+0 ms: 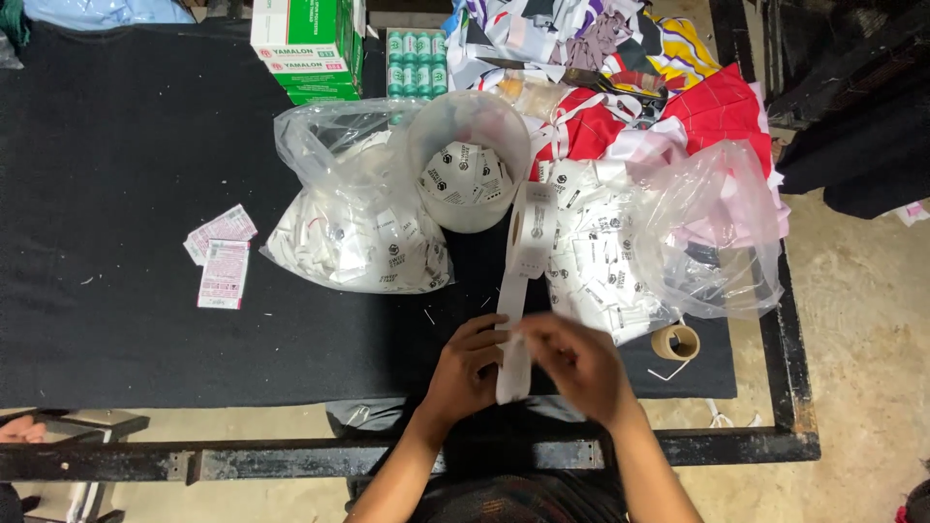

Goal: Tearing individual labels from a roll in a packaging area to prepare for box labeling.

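A big black table (126,291) fills most of the view. At its far right lies a heap of bright cloth pieces (678,107), red, white and yellow. Far in the middle stand green and white boxes (310,44).

In the middle sit two clear plastic bags full of small white labels, the left bag (354,228) and the right bag (630,261). Between them stands a round clear tub (470,174) with more labels inside. A roll of white label tape (532,228) stands on its edge just near of the tub.

From the roll, a long white strip (511,334) runs toward the near edge, straight down to the hands. Its long way goes far to near.

The left hand (470,373) and the right hand (572,363) meet at the strip, both just as close. The fingers of both are pinched narrow on it, left hand on its left side, right hand on its right. The loose end hangs below them.

Small pink and white papers (223,254) lie far to the left. A little brown tape ring (675,342) sits just right of the right hand.
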